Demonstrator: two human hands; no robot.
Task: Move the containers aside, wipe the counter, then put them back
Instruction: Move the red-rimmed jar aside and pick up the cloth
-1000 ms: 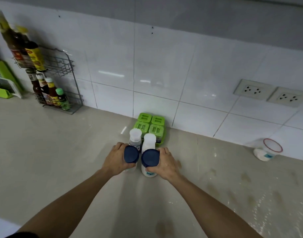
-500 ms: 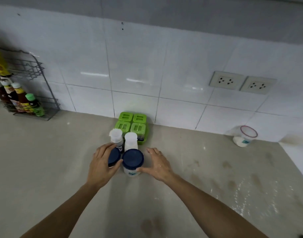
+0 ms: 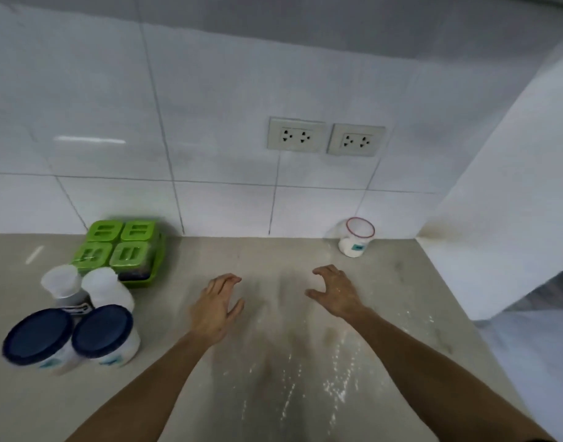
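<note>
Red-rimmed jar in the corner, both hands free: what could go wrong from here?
1. The red-rimmed jar shows no lid; if tipped on pickup it may spill its white contents.
2. The counter carries white streaks and smudges near the front; containers set back early would probably pick them up.
3. The blue-lidded jars stand near the left hand; a wide wipe could knock them.

Single head view only, no second view to overlap. You look forward and steeply down from standing height at counter (image 3: 273,362), facing tiled wall (image 3: 210,106); near range, both forearms entering from bottom edge.
</note>
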